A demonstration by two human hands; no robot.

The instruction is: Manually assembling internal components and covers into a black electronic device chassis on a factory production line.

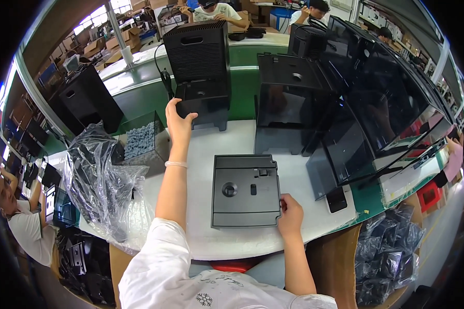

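A: Where are the person's hands? I take the flat black panel (245, 191) on the white table (206, 242) as our landmark.

B: The right hand (291, 215) is at the panel's near right corner. Its fingers are curled together and they pinch the panel's edge, with the thumb on the side.

A: And the left hand (178, 119)?

B: It is stretched far beyond the panel, to the left. It touches the base of a tall black housing (198, 69) with a slotted grille. The thumb is spread away from the other fingers, and these curve over the base's left corner. If they press firmly, I cannot tell.

A: What else is near the panel?

B: To the left of it lies a crumpled clear plastic bag (100, 180), and behind the bag a clear bin of grey pellets (139, 140). To the right of the panel, dark glossy tanks (345, 144) lean in a row.
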